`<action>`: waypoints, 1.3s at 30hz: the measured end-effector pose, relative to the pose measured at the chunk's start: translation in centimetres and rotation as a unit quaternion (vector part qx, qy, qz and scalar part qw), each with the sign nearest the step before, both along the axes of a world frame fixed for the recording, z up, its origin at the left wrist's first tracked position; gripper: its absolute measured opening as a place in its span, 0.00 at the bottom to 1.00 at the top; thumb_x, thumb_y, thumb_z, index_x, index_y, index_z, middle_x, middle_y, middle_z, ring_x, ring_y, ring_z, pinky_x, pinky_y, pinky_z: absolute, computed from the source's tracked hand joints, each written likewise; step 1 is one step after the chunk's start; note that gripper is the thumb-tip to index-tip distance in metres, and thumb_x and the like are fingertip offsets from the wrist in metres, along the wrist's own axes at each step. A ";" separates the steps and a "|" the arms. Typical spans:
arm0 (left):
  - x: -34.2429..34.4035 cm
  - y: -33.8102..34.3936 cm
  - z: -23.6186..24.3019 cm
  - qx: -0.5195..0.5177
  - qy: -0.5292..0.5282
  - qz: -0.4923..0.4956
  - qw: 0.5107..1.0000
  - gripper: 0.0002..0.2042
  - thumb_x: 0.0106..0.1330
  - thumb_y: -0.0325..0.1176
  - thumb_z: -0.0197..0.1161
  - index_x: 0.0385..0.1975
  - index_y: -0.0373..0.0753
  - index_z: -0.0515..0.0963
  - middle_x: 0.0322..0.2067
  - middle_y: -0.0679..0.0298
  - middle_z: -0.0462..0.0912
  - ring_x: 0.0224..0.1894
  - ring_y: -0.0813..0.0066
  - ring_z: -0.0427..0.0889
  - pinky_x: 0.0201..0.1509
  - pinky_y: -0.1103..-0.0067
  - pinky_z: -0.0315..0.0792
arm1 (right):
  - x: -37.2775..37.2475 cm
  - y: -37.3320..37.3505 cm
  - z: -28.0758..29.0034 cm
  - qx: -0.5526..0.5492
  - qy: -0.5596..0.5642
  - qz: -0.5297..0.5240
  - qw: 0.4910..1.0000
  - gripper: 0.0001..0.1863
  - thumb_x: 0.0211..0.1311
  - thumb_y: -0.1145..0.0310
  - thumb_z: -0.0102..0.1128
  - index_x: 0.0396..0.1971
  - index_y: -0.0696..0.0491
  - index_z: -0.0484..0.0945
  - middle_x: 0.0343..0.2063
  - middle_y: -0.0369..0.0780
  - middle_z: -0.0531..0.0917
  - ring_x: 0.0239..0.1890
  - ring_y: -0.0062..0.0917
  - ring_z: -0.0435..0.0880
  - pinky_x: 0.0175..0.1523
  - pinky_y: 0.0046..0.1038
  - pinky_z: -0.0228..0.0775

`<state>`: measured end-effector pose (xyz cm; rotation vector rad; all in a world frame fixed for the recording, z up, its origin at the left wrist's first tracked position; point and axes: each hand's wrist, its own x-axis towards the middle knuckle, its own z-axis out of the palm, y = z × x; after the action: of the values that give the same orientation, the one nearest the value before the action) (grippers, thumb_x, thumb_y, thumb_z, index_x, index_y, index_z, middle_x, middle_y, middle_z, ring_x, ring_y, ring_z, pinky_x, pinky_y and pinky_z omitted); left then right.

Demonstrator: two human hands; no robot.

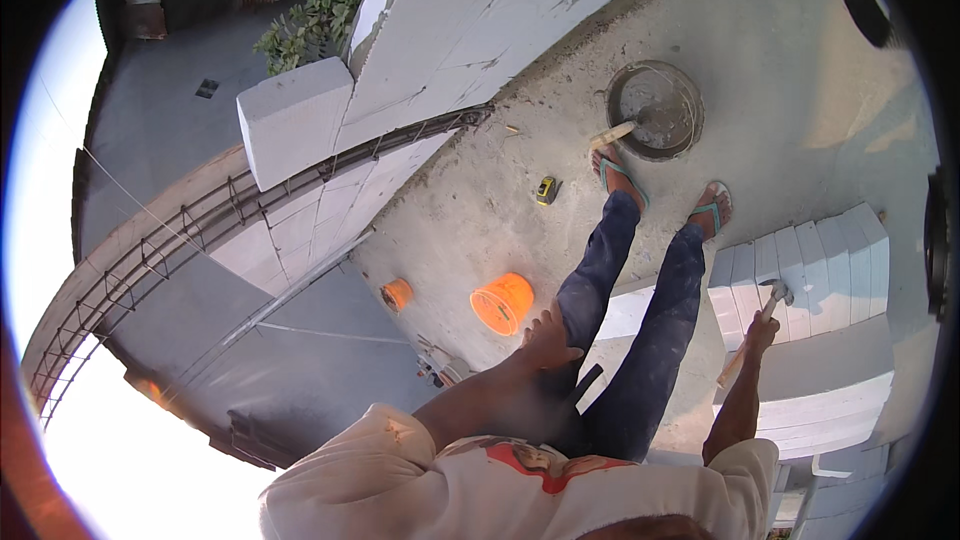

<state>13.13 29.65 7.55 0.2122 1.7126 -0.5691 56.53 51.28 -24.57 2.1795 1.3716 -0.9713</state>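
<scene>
My right hand point(762, 332) is closed around the wooden handle of a hammer point(777, 292). The hammer's metal head points away from me, over a row of white blocks point(800, 265) at the right. My left hand point(547, 338) rests on my left thigh, holding nothing, with its fingers apart. Ahead of my feet sits a round black pan point(697, 130) of wet grey mortar point(655, 108). A tool with a pale wooden handle point(612, 135) leans over the pan's near left rim; its other end is hidden in the mortar.
Left of my legs stand an orange bucket point(502, 304) and a smaller orange container point(396, 295). A yellow tape measure point(545, 191) lies on the concrete floor. Beyond is a white block wall point(450, 35), with a loose block point(292, 120) and a rebar cage point(150, 258) at the left.
</scene>
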 end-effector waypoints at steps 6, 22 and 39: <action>-4.4 -4.2 3.7 0.188 0.044 0.019 0.981 0.52 0.62 0.53 0.71 0.80 0.35 0.50 0.71 0.38 0.64 0.71 0.31 0.67 0.74 0.47 0.65 | -11.6 2.1 16.0 -0.200 0.201 -0.119 0.952 0.11 0.70 0.65 0.66 0.35 0.54 0.73 0.18 0.32 0.73 0.13 0.21 0.71 0.15 0.28 0.65; -20.8 -16.0 12.7 0.468 0.098 0.272 0.835 0.15 0.62 0.42 0.70 0.40 0.37 0.89 0.39 0.56 0.92 0.43 0.63 0.90 0.52 0.70 0.82 | -46.9 3.1 48.9 -0.075 0.362 0.307 0.877 0.24 0.71 0.60 0.67 0.59 0.56 0.73 0.22 0.36 0.78 0.16 0.21 0.76 0.20 0.30 0.70; -45.5 -11.8 29.7 0.599 0.527 0.172 0.577 0.12 0.68 0.24 0.66 0.50 0.34 0.83 0.51 0.51 0.86 0.53 0.52 0.85 0.58 0.63 0.78 | -74.5 1.3 60.3 0.078 0.532 0.490 0.687 0.34 0.75 0.67 0.63 0.76 0.58 0.65 0.54 0.51 0.87 0.45 0.37 0.90 0.49 0.35 0.82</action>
<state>-32.37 17.84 37.21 0.5295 2.9764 1.1681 -17.98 52.55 35.78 0.3969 2.6892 -1.6465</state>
